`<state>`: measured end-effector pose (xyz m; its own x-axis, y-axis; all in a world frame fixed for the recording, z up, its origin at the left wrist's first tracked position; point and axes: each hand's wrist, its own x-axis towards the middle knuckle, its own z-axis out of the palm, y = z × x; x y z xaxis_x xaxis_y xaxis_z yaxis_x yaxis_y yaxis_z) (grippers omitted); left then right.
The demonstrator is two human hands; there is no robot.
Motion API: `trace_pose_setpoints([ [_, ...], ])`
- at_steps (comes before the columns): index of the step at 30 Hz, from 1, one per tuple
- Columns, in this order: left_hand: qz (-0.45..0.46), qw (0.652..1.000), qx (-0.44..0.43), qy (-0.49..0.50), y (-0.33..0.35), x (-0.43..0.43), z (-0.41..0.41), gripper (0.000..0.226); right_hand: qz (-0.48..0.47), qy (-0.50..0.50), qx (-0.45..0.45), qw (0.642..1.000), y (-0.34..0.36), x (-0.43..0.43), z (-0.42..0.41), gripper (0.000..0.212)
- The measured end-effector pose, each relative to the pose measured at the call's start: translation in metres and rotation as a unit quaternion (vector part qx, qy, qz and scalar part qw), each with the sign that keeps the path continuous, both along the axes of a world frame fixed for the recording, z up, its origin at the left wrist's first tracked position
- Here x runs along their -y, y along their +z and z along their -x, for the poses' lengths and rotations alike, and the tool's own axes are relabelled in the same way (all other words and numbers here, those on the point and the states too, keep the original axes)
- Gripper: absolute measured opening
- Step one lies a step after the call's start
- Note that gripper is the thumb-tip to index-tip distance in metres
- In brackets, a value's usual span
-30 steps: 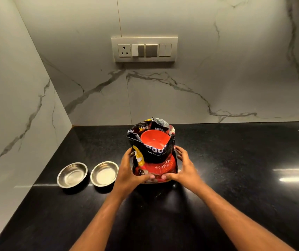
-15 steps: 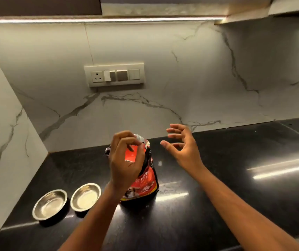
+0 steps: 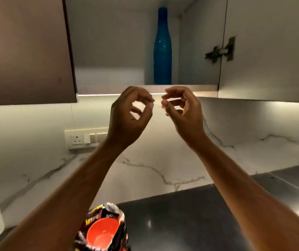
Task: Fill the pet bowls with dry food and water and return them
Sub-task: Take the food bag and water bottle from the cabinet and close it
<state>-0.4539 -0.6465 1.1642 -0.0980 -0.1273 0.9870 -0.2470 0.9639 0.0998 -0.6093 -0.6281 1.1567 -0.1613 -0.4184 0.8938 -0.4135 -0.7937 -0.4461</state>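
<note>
Dry food bag (image 3: 92,219) stands upright at the bottom edge of the view, on the dark countertop (image 3: 181,223), close to the marble backsplash (image 3: 145,163). It sits between the two forearms, just beside the left one, and neither hand touches it. The bag is glossy, printed in black, red and yellow with white lettering that is too blurred to read. Its top is open, with a crumpled, torn-looking rim. An orange cup (image 3: 102,232) sits inside the opening, mouth up; the interior of the cup shows no contents. The lower part of the bag is cut off by the frame.

Left hand (image 3: 130,115) and right hand (image 3: 183,113) are raised well above the bag, near each other but apart, in front of the lower edge of an open wall cabinet (image 3: 108,51). On both hands the fingers are curled in toward the thumb, and no object is visible in either.

A tall blue bottle (image 3: 162,48) stands upright on the cabinet shelf. A switch panel (image 3: 85,138) is mounted on the backsplash behind the left wrist.
</note>
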Motion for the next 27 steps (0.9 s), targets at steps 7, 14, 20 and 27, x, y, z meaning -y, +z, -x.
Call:
trace_pose_setpoints([
  [7, 0.003, 0.999, 0.021, 0.025, 0.084, 0.049, 0.036, 0.009, 0.068, -0.036, -0.027, 0.997, 0.085, 0.051, 0.042, 0.015],
  [14, -0.140, 0.984, 0.059, 0.090, 0.130, 0.113, 0.058, 0.015, 0.008, -0.047, -0.029, 0.998, 0.132, 0.116, 0.067, 0.012],
  [20, -0.364, 0.907, 0.176, 0.115, 0.167, 0.148, 0.086, 0.043, -0.148, -0.069, 0.052, 0.985, 0.170, 0.175, 0.088, 0.031],
  [27, -0.436, 0.881, 0.164, 0.086, 0.195, 0.195, 0.117, 0.060, -0.330, -0.051, 0.043, 0.942, 0.188, 0.215, 0.101, 0.095],
])
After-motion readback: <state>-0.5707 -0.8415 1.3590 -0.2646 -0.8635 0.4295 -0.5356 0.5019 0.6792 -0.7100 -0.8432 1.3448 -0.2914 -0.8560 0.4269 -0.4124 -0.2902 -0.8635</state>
